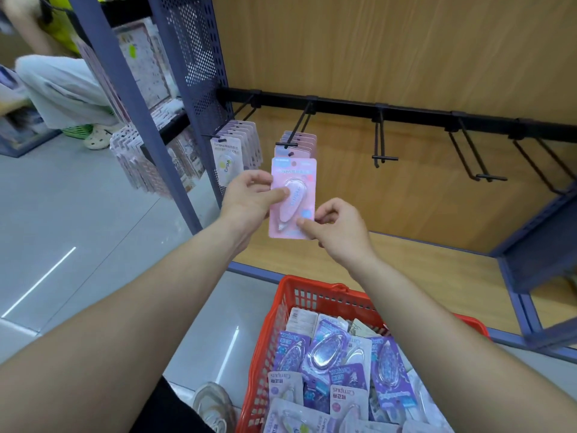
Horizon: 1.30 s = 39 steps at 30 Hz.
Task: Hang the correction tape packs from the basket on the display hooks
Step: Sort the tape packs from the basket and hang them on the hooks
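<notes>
Head view: looks down along both forearms into a shelf bay.
Rail: a black rail [412, 111] runs across the wooden back wall and carries five hooks.
Pink pack: a pink pack [295, 170] of correction tape is held upright below the rail, in front of the second hook [298, 131] from the rail's left end. Its top edge sits just under that hook's tip and is not threaded onto it.
Left hand: the left hand [246, 198] pinches the pink pack's left edge at mid-height. The thumb presses on the clear bubble in front and the fingers curl behind the card.
Right hand: the right hand [338, 229] pinches the pack's lower right corner, thumb on the front and fingers curled behind.
Hung pink packs: a row of hung pink packs [301, 141] sits on the second hook, right behind the held one.
Hung yellow packs: a row of hung yellow packs [229, 157] fills the hook at the rail's left end.
Other hooks: three more stick out along the rail's right half.
Basket: a red basket [312, 287] stands well below the rail, partly under the right forearm. Jumbled basket packs [327, 354] lie in it, mostly purple and some white.
Shoe: a shoe [212, 404] rests on the floor just left of the basket, far below the rail.
Other person: a crouching person [62, 89] in light trousers is well left of the rail, past a blue perforated panel [199, 73].
</notes>
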Each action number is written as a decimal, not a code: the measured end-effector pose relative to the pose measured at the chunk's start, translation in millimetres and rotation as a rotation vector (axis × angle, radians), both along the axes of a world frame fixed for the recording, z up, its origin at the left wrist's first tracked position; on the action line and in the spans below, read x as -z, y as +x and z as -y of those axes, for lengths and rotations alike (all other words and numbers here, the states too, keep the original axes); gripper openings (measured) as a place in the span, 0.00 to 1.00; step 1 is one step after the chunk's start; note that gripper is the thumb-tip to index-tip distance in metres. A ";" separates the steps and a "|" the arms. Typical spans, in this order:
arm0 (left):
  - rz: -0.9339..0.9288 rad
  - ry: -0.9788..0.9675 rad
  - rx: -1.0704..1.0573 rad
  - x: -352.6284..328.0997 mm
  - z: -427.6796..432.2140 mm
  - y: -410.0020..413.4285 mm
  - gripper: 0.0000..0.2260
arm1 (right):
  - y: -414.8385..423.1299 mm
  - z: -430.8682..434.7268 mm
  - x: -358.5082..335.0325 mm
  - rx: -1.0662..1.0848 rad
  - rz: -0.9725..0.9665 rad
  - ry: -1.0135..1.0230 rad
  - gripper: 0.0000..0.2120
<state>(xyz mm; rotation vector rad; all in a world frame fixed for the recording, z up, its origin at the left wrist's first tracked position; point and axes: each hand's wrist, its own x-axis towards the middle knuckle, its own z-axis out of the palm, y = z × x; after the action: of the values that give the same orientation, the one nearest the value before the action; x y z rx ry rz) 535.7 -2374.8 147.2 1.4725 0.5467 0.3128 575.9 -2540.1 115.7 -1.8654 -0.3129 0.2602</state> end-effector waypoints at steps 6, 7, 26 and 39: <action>-0.024 0.097 0.035 21.0 -24.5 25.5 0.15 | 29.0 4.2 8.2 -0.030 0.027 -0.169 0.10; -0.019 0.103 0.038 23.5 -27.9 28.7 0.15 | 32.9 4.4 9.1 -0.036 0.025 -0.187 0.10; 0.076 0.239 0.025 32.1 -40.4 56.8 0.17 | 55.3 11.4 34.8 -0.072 -0.024 -0.212 0.07; -0.212 0.604 0.018 44.0 -32.2 65.7 0.31 | 40.4 44.3 41.2 -0.123 0.100 -0.490 0.09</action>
<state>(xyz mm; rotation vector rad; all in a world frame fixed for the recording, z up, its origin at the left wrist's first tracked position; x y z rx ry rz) 601.4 -2342.6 103.2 2.1107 0.6400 0.3247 616.3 -2584.4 74.6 -2.3504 -0.4643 0.3511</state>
